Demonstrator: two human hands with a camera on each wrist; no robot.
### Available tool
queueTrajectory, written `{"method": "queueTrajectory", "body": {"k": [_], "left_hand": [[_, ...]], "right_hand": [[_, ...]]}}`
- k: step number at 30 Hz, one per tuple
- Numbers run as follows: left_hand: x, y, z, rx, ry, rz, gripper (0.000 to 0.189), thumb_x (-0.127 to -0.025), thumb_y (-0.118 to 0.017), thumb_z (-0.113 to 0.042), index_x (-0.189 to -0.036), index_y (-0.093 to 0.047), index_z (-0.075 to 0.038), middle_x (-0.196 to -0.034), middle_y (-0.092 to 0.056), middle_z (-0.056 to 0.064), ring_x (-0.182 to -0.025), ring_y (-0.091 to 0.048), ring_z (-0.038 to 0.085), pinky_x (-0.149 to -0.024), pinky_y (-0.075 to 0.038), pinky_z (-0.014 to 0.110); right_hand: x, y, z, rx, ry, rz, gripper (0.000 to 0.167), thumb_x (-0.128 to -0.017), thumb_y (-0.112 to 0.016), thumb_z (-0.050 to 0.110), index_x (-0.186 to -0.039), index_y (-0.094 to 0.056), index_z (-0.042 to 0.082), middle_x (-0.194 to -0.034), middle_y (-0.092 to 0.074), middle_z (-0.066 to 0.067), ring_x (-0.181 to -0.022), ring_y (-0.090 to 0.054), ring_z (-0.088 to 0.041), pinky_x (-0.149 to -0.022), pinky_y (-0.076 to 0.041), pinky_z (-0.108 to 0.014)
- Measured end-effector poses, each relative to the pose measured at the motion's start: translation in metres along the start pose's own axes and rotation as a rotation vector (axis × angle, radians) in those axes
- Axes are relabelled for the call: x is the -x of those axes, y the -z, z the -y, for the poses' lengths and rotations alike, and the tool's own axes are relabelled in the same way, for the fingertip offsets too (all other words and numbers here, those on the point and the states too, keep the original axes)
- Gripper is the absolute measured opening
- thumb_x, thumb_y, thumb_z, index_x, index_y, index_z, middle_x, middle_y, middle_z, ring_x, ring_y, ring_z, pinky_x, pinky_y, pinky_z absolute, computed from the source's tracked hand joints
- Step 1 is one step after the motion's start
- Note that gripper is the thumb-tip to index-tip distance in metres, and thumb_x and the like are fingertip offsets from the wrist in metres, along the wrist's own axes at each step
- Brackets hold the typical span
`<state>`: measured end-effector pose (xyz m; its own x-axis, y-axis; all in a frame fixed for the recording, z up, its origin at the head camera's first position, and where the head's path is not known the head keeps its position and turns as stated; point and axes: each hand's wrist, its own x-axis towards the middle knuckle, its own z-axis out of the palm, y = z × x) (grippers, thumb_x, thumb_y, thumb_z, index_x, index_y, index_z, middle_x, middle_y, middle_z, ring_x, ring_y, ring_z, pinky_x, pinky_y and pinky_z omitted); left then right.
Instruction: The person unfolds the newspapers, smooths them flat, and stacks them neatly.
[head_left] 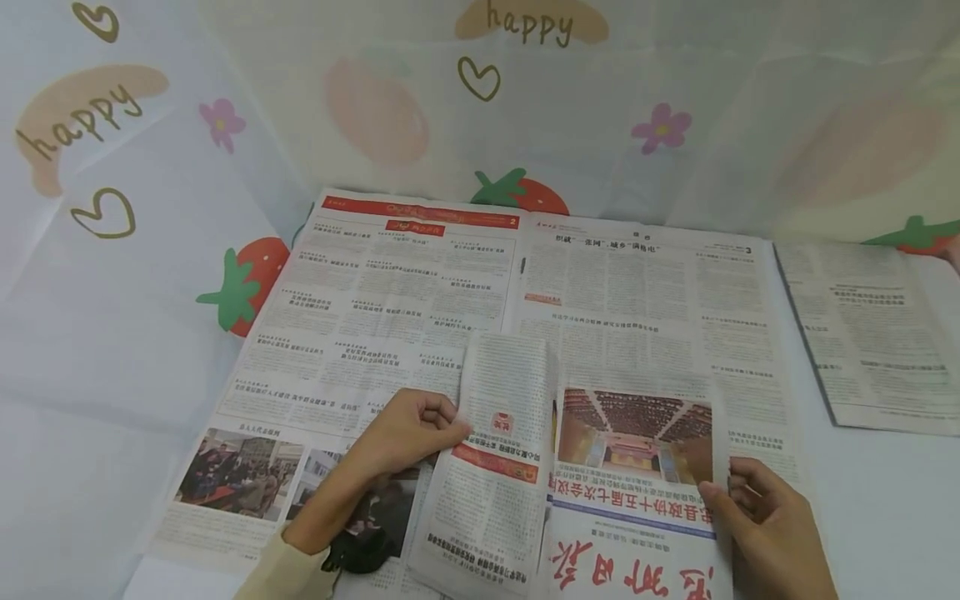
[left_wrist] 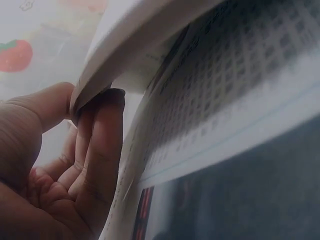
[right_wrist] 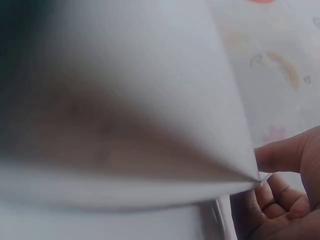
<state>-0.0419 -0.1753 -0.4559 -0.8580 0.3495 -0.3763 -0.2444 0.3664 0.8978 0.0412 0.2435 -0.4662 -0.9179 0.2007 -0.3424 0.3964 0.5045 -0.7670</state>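
Note:
A folded newspaper [head_left: 630, 492] with a hall photo and large red characters is held above an open newspaper spread [head_left: 600, 333]. My left hand [head_left: 408, 433] pinches its left edge between thumb and fingers. In the left wrist view, the left hand [left_wrist: 75, 155] has its thumb and fingertips on the bent paper edge. At the opposite edge, my right hand [head_left: 776, 529] pinches the paper, thumb on top. The right wrist view shows the right hand [right_wrist: 285, 185] gripping a corner, with the bowed sheet [right_wrist: 150, 90] blurred close by. The held paper hides part of the spread.
Another folded newspaper [head_left: 877, 333] lies at the right of the white surface. A white sheet [head_left: 585, 142] printed with strawberries, flowers, hearts and "happy" rises behind and at the left. Something black [head_left: 363, 554] sits at my left wrist beside the cream sleeve [head_left: 292, 571].

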Motion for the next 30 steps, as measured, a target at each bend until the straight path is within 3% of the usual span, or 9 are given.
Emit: {"method": "queueTrajectory", "body": {"k": [6, 12, 16, 18, 24, 30], "left_hand": [[0.002, 0.004, 0.003, -0.026, -0.007, 0.001, 0.020, -0.097, -0.078, -0.022, -0.093, -0.073, -0.003, -0.073, -0.072, 0.000, -0.058, -0.059, 0.014, -0.058, -0.054, 0.031], [0.000, 0.000, 0.004, -0.048, -0.003, 0.052, 0.019, -0.094, -0.082, -0.023, -0.094, -0.076, -0.005, -0.079, -0.077, 0.004, -0.045, -0.055, 0.011, -0.046, -0.051, 0.028], [-0.001, -0.005, 0.003, -0.055, 0.000, 0.052, 0.019, -0.091, -0.085, -0.023, -0.094, -0.079, -0.005, -0.077, -0.078, 0.005, -0.046, -0.058, 0.011, -0.047, -0.053, 0.028], [-0.001, -0.007, 0.003, -0.048, 0.000, 0.042, 0.018, -0.090, -0.085, -0.022, -0.093, -0.080, -0.005, -0.075, -0.078, 0.006, -0.046, -0.059, 0.011, -0.048, -0.054, 0.028], [0.000, -0.010, 0.002, -0.017, 0.018, 0.060, 0.020, -0.089, -0.086, -0.021, -0.093, -0.079, -0.002, -0.074, -0.078, 0.007, -0.051, -0.064, 0.013, -0.053, -0.057, 0.031], [0.000, -0.014, 0.003, -0.006, 0.047, 0.124, 0.032, -0.090, -0.086, -0.025, -0.107, -0.077, 0.001, -0.087, -0.081, 0.010, -0.062, -0.071, 0.016, -0.060, -0.062, 0.035]], "right_hand": [[-0.001, 0.017, -0.019, 0.021, -0.078, -0.028, 0.060, -0.102, -0.072, 0.037, -0.144, -0.053, -0.002, -0.098, -0.068, 0.018, -0.079, -0.064, 0.007, -0.066, -0.057, -0.020], [0.001, 0.030, -0.035, 0.098, -0.103, -0.077, 0.069, -0.102, -0.069, 0.044, -0.148, -0.051, -0.004, -0.097, -0.068, 0.022, -0.079, -0.062, 0.015, -0.068, -0.056, -0.015], [0.003, 0.033, -0.043, 0.147, -0.074, -0.126, 0.064, -0.105, -0.067, 0.039, -0.146, -0.052, -0.008, -0.096, -0.075, 0.006, -0.074, -0.064, 0.010, -0.066, -0.054, -0.015], [0.004, 0.035, -0.046, 0.151, -0.087, -0.157, 0.061, -0.105, -0.067, 0.036, -0.144, -0.053, -0.009, -0.094, -0.075, 0.004, -0.071, -0.064, 0.008, -0.064, -0.054, -0.015], [0.006, 0.041, -0.051, 0.087, -0.138, -0.210, 0.051, -0.106, -0.067, 0.026, -0.139, -0.054, -0.010, -0.077, -0.057, 0.033, -0.067, -0.064, 0.008, -0.062, -0.055, -0.016], [0.005, 0.044, -0.053, 0.102, -0.164, -0.248, 0.052, -0.105, -0.069, 0.023, -0.141, -0.054, -0.011, -0.075, -0.054, 0.036, -0.064, -0.061, 0.010, -0.060, -0.052, -0.014]]}}
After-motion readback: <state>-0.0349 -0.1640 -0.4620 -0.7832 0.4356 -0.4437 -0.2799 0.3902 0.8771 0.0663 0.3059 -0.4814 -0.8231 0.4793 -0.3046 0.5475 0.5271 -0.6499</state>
